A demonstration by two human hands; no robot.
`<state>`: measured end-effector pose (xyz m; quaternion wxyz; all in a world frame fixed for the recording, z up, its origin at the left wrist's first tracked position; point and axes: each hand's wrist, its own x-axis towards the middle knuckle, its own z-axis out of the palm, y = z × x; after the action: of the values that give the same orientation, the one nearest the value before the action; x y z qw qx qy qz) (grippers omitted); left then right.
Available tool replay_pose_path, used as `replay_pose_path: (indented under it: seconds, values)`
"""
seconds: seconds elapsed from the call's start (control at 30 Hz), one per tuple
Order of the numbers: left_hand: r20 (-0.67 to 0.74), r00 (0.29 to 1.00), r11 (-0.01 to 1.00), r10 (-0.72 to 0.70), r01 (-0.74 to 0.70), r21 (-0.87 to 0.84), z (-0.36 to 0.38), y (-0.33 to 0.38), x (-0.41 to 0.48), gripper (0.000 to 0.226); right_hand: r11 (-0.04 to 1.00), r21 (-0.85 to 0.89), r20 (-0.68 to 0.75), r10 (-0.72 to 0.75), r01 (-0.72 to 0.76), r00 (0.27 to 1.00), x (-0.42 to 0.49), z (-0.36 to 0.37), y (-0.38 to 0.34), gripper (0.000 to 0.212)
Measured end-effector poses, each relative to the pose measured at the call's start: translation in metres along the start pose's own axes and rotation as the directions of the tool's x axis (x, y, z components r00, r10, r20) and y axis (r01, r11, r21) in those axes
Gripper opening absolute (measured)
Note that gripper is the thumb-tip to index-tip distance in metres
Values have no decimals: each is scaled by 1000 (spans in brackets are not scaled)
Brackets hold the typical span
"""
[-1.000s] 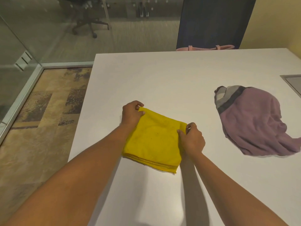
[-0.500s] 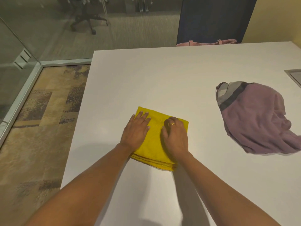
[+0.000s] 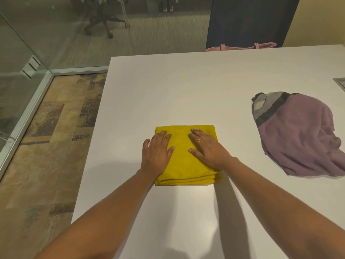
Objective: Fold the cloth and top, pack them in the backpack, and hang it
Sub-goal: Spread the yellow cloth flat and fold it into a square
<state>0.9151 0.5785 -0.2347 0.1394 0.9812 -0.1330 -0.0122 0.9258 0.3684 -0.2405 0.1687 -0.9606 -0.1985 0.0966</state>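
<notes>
Yellow cloth (image 3: 182, 161) lies folded almost square on the white tabletop (image 3: 186, 90), its layered edges toward the person, with no clear long axis. Both hands press flat on it with straight fingers, left hand (image 3: 157, 152) and right hand (image 3: 207, 148). Purple top (image 3: 298, 135) lies crumpled well apart to the right.

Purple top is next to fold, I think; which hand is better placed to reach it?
Probably the right hand: it presses the right side of the yellow cloth, nearer the top; the left hand lies farther left.
</notes>
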Motion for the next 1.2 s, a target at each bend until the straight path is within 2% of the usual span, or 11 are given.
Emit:
replay_pose_path:
  seconds: [0.07,0.17,0.2,0.27,0.37,0.47,0.6,0.73,0.9,1.03,1.2]
  values:
    - [-44,999,999,18,-20,-30,-9,0,11,46,1000,-12,-32,5,-6,999,6,-17,4,66]
    - [13,999,999,33,-33,3,-22,-5,32,57,993,-81,-193,70,-87,979,16,-38,6,45]
    - [82,996,1000,21,-22,18,-26,-6,39,63,987,-97,-168,111,-129,980,18,-42,7,47]
    - [226,974,999,-14,4,47,-32,-7,51,71,968,-146,7,205,-202,979,23,-48,10,59]
    - [287,957,996,-41,15,92,-34,-6,58,72,947,-216,152,273,-238,950,25,-49,10,70]
    - [238,970,994,-40,15,105,-34,0,58,67,940,-255,71,254,-228,965,27,-49,6,64]
    - [69,997,997,-17,12,72,-43,5,56,38,950,-225,-126,191,-216,973,24,-53,1,40]
    - [-90,996,999,14,-9,53,-56,12,49,26,955,-184,-308,169,-233,936,16,-58,-6,27]
    - [-283,958,996,51,-71,-58,-64,17,26,13,959,-182,-477,107,-217,873,-8,-53,-22,27]
    - [-282,955,990,90,-116,-76,-57,21,-10,19,962,-223,-482,32,-157,876,-35,-41,-29,37]
    - [-254,952,985,171,-174,11,-37,25,-50,36,976,-213,-344,-25,-52,938,-66,-25,-28,42]
